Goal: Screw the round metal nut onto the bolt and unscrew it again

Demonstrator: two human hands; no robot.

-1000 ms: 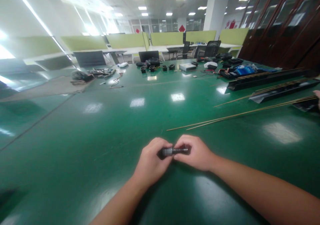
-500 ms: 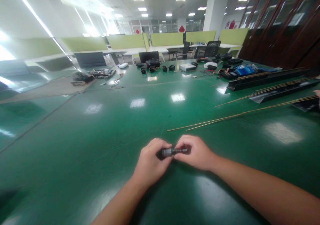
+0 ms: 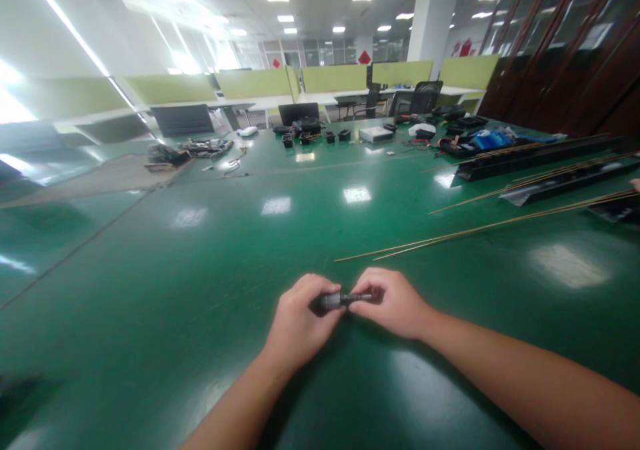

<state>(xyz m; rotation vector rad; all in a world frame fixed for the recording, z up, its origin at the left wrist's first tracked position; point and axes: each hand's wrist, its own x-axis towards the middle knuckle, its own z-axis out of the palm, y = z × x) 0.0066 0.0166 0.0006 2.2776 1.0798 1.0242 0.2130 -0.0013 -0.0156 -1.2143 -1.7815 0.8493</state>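
Left hand [image 3: 299, 311]: lower centre, we grip the tool [image 3: 332, 301] — likely for steadiness
Right hand [image 3: 394, 303]: we pinch its thin end — probably for control

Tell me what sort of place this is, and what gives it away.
Most likely an open-plan office with a shared workbench: lime-green desk partitions and black office chairs stand beyond a big green tabletop scattered with small parts.
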